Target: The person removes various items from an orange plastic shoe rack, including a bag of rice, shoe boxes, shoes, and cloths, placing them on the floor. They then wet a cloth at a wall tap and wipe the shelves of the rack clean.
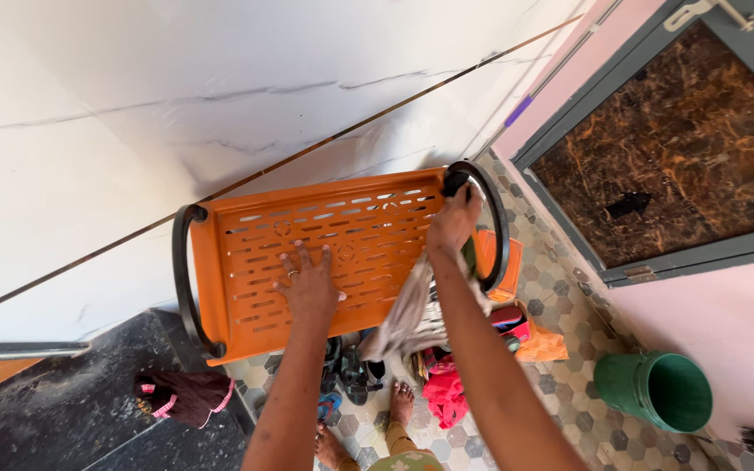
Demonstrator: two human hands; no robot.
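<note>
Orange perforated plastic, a rectangular shelf top (342, 253) with slotted cut-outs and black curved end frames, stands against the white marble-look wall (133, 105), with footwear and bundles tucked under and beside it on the hexagon-patterned tile floor (569, 331). From where I stand, the person bends over it with both arms stretched down.

The left hand (310, 283) lies flat on the middle of the shelf top, fingers spread and grasping nothing, a ring on one finger; spread like that, it seems to press the light rack down so it does not slide or tip. The right hand (454, 220) is at the far right corner, its grip clenched on a grey-white cloth rag (412, 314) where the black curved frame loop (490, 218) meets the shelf; the loose end of the rag hangs down along the forearm. Held bunched in the fist, the rag meets the corner as a wad.

Bare feet show below, beside dark sandals (351, 366) and a pink cloth bundle (445, 394). A green plastic bucket (656, 390) stands well apart to the right, near the pink wall and the grey-framed door with a brown marbled panel (682, 148). A maroon cloth item (185, 394) lies on the dark stone step to the left.
</note>
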